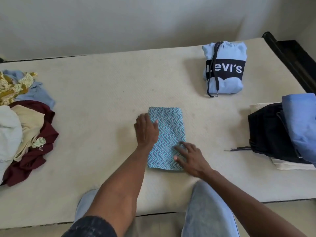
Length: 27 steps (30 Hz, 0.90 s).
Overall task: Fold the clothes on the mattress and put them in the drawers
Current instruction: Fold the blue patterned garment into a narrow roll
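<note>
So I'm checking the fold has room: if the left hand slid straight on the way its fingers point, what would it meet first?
The left hand points away toward the wall, along the left edge of the zigzag-patterned cloth. Ahead lies only bare mattress, so the way looks free, though depth is hard to judge.

Person seen from above. Both forearms are bare to above the elbow. The left arm (pixel 118 182) ends in a dark short sleeve (pixel 90 227) with a faint speckled pattern. The right arm (pixel 239 199) shows no sleeve in view. Legs wear light blue, faded denim jeans (pixel 206 212). The hands carry no rings or watch.
</note>
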{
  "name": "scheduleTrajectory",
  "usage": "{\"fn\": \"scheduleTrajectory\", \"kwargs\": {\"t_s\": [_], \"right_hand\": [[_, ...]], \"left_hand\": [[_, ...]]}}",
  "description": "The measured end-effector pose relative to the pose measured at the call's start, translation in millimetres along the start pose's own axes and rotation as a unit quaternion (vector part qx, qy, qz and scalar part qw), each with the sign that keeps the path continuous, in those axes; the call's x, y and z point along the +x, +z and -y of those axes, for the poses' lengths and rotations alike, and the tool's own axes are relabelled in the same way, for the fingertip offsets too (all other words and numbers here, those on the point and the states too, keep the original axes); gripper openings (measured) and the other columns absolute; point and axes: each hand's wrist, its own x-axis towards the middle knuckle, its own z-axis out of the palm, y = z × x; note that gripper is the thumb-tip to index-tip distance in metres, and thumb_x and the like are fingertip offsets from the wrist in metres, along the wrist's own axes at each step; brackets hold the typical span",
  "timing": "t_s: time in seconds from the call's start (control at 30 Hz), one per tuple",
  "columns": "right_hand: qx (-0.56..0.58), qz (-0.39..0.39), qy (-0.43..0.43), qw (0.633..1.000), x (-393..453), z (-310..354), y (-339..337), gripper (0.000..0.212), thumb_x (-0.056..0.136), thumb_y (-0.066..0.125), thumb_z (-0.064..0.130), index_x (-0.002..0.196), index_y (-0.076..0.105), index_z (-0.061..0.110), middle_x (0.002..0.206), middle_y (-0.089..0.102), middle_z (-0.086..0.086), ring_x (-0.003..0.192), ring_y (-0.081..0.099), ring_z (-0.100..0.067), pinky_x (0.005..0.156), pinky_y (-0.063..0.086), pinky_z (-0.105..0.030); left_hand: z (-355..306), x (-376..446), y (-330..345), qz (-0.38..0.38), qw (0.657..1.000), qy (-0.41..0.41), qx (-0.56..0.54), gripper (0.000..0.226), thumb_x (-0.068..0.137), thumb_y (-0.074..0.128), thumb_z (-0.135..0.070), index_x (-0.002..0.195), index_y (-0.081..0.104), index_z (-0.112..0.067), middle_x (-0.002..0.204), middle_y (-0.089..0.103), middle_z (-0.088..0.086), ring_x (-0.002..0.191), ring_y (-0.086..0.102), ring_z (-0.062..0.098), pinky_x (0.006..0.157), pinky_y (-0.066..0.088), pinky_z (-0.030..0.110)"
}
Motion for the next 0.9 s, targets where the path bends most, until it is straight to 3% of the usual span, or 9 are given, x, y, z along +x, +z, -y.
{"fn": "scheduleTrajectory", "kwargs": {"t_s": [0.07,0.13,0.2,0.33,0.4,0.47,0.57,0.73,0.9], "right_hand": [[0.158,-0.118,0.119,0.973,18.4,1.2,-14.3,0.056,0.097,0.048,0.052,0.139,0.046,0.014,0.14,0.043,-0.006,0.117,0.052,-0.022,0.091,0.046,-0.036],[0.27,-0.124,0.219,0.93,41.7,5.3,-25.5,0.043,0.095,0.056,0.047,0.114,0.056,0.009,0.113,0.059,-0.007,0.09,0.059,-0.019,0.071,0.046,-0.032],[0.326,-0.084,0.24,0.91,58.0,10.6,-33.5,0.037,0.09,0.063,0.047,0.093,0.055,0.011,0.092,0.064,-0.005,0.079,0.061,-0.019,0.066,0.047,-0.034],[0.385,-0.033,0.256,0.886,69.0,15.0,-34.3,0.039,0.079,0.077,0.026,0.107,0.06,0.005,0.102,0.07,-0.006,0.087,0.069,-0.019,0.07,0.057,-0.032],[0.363,-0.033,0.237,0.901,70.5,15.7,-31.4,0.035,0.08,0.073,0.023,0.11,0.066,0.007,0.104,0.072,-0.006,0.089,0.071,-0.021,0.081,0.059,-0.038],[0.348,-0.052,0.2,0.914,68.8,15.2,-30.4,0.035,0.083,0.067,0.023,0.114,0.064,0.009,0.106,0.071,-0.005,0.091,0.07,-0.021,0.084,0.058,-0.041],[0.422,-0.065,0.181,0.886,70.9,11.5,-30.0,0.041,0.081,0.066,0.025,0.119,0.057,0.011,0.11,0.07,-0.004,0.094,0.07,-0.022,0.085,0.059,-0.044],[0.493,-0.076,0.178,0.848,85.4,10.8,-33.2,0.04,0.084,0.069,0.016,0.121,0.053,0.013,0.112,0.069,-0.005,0.093,0.072,-0.023,0.082,0.06,-0.046],[0.516,-0.146,0.159,0.829,141.8,3.3,-86.7,0.027,0.081,0.069,0.006,0.105,0.058,0.008,0.104,0.072,-0.015,0.084,0.073,-0.028,0.073,0.061,-0.048]], "left_hand": [[8.1,-17.2,-5.1,0.033,0.981,-0.156,-0.107,0.055,0.092,0.051,-0.056,0.117,0.053,-0.007,0.116,0.06,0.014,0.105,0.059,0.035,0.088,0.046,0.042],[13.7,-22.5,-7.2,0.134,0.942,-0.252,-0.176,0.065,0.082,0.057,-0.069,0.106,0.059,-0.009,0.101,0.067,0.008,0.091,0.065,0.031,0.08,0.053,0.038],[15.0,-18.1,-13.8,0.193,0.892,-0.289,-0.29,0.064,0.069,0.073,-0.064,0.101,0.067,-0.009,0.096,0.072,0.006,0.082,0.07,0.026,0.075,0.059,0.037],[14.8,-16.9,-27.3,0.288,0.769,-0.322,-0.471,0.044,0.078,0.082,-0.021,0.113,0.067,0.001,0.102,0.073,0.015,0.082,0.072,0.026,0.06,0.058,0.031],[14.2,-19.1,-19.9,0.269,0.802,-0.277,-0.456,0.04,0.078,0.081,-0.019,0.113,0.068,-0.005,0.102,0.073,0.01,0.082,0.072,0.023,0.063,0.06,0.032],[11.8,-24.7,-8.4,0.216,0.873,-0.207,-0.386,0.04,0.074,0.083,-0.033,0.108,0.068,-0.018,0.103,0.073,0.002,0.086,0.071,0.02,0.076,0.061,0.039],[7.1,-30.5,2.9,0.159,0.923,-0.152,-0.316,0.038,0.075,0.075,-0.045,0.105,0.062,-0.025,0.102,0.07,-0.006,0.09,0.068,0.017,0.082,0.057,0.038],[9.0,-13.2,-1.1,0.145,0.847,-0.206,-0.468,0.031,0.086,0.072,-0.016,0.112,0.055,-0.015,0.106,0.07,0.003,0.091,0.071,0.023,0.078,0.06,0.044],[-31.9,60.0,-6.6,0.066,0.822,-0.176,-0.537,0.028,0.083,0.073,-0.007,0.104,0.055,-0.009,0.099,0.069,0.006,0.085,0.069,0.024,0.073,0.06,0.039]]}}
